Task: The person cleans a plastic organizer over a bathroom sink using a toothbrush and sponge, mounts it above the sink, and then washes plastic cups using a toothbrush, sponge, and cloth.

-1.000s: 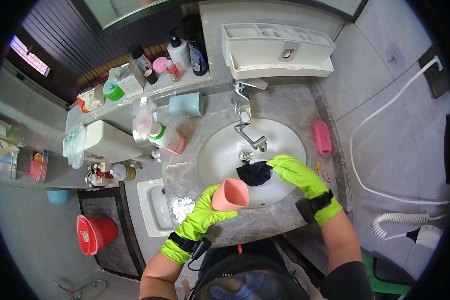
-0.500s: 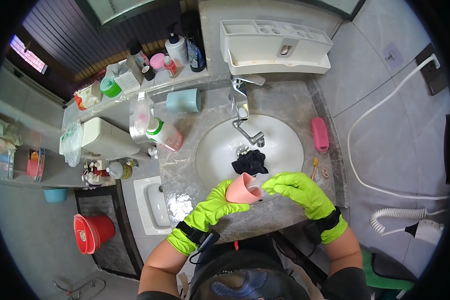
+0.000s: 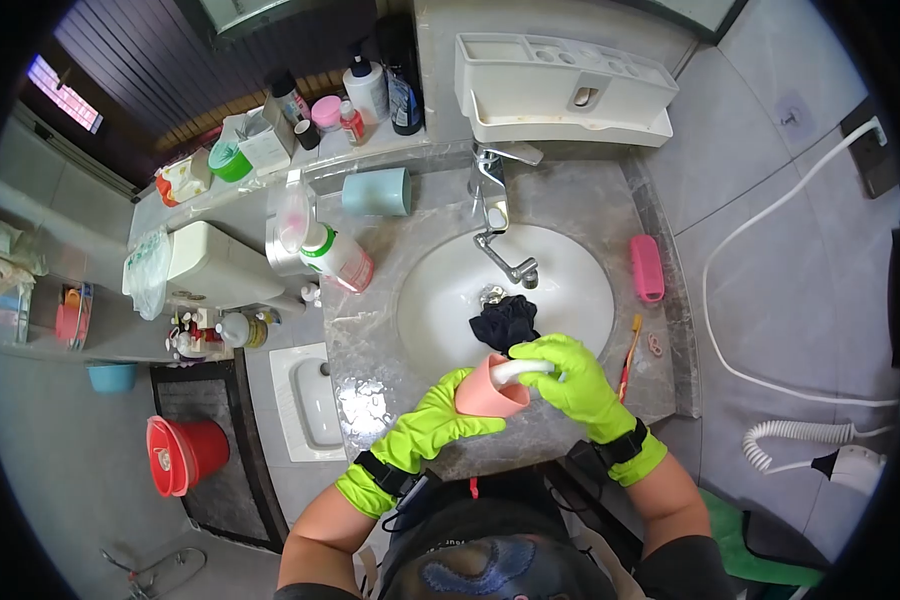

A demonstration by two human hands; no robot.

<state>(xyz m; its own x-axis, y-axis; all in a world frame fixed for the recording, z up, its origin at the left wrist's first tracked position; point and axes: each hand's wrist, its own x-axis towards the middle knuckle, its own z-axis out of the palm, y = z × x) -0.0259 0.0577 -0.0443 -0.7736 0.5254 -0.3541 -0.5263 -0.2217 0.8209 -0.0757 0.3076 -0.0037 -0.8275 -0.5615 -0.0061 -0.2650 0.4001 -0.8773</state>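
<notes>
A pink cup (image 3: 490,395) is tilted over the front rim of the sink. My left hand (image 3: 432,422), in a bright green rubber glove, wraps round the cup from the left. The fingers of my right hand (image 3: 570,385), gloved the same way, close on a white curved handle (image 3: 518,370). Its far end goes into the cup's mouth, so what is on it is hidden. A dark wet cloth (image 3: 505,324) lies crumpled in the white oval sink (image 3: 580,270), below the chrome tap (image 3: 492,195).
Right of the sink are a pink case (image 3: 647,268) and a toothbrush (image 3: 631,355). A light blue cup (image 3: 377,191) lies on its side at the back left, near a pump bottle (image 3: 338,258). A white holder (image 3: 570,90) stands behind the tap.
My right hand has moved left and closer to the cup, bringing the white handle to its mouth. The cup stays in my left hand. The whole view has shifted slightly.
</notes>
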